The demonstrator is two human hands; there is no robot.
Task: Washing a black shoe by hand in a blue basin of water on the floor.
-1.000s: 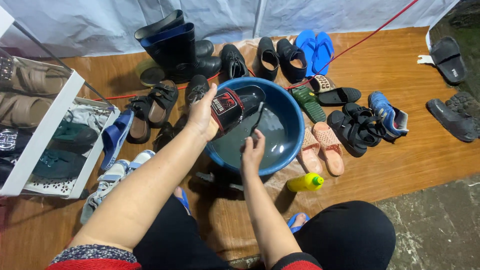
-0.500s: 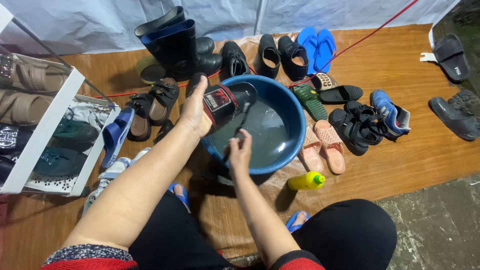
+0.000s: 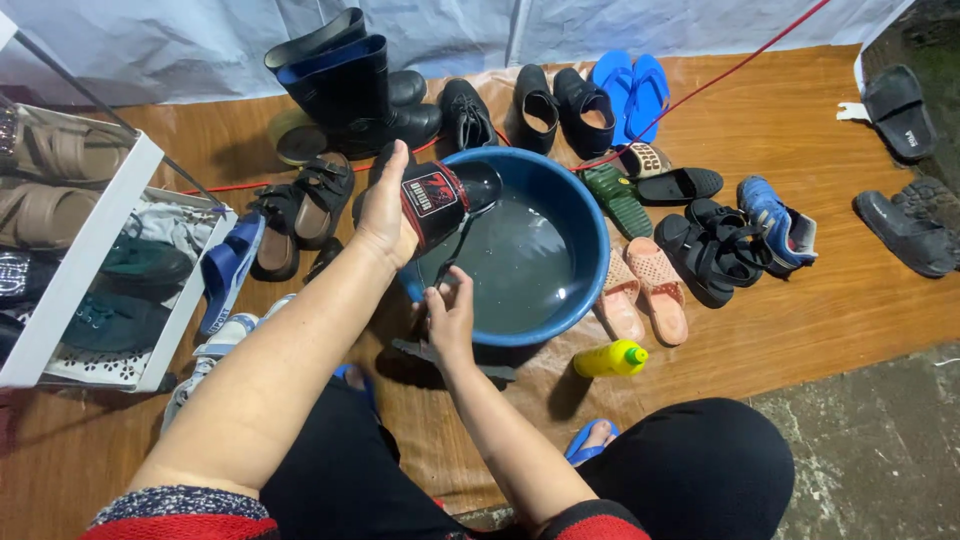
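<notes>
1. At the far left a white open shoe rack (image 3: 95, 262) crowds the edge of the wooden floor mat (image 3: 830, 330), with brown and dark shoes on its shelves; little open room lies between it and the person's left arm.
2. The left hand (image 3: 385, 212) holds a black slide sandal with a red and white patch on its strap (image 3: 440, 200). Its fingers are closed around the sandal's side, thumb up, and keep it tilted over the near-left rim of the basin.
3. The right hand (image 3: 450, 315) sits just below, at the basin's near rim, fingers curled; whether they grip anything I cannot tell.
4. The round blue plastic basin of water (image 3: 590, 260) stands mid-mat, ringed by footwear on the left, far and right sides.
5. One yellow plastic bottle with a green cap (image 3: 610, 358) lies on its side just before the basin.
6. Behind it: two tall dark rubber boots (image 3: 345, 85) and two blue flip-flops (image 3: 630, 92).
7. Right of it: two pink sandals (image 3: 645, 290); bare mat opens beyond them.
</notes>
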